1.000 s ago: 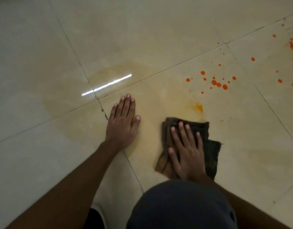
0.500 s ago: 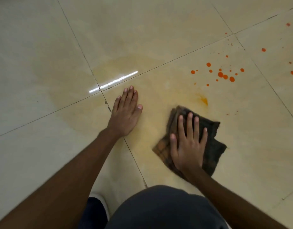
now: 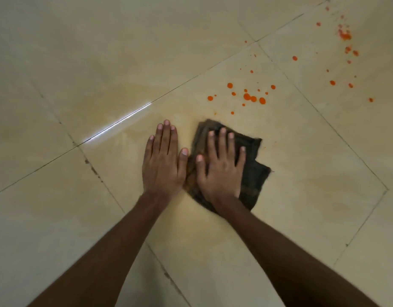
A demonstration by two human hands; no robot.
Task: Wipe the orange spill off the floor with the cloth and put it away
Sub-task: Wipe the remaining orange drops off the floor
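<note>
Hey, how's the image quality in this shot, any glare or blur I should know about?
Head view: a bright streak of glare runs along a grout line left of the left hand; the lighting is dim and warm; the right hand, cloth and nearer orange drops look reasonably sharp; the forearms at the bottom edge are soft; the wide lens splays the tile lines.
</note>
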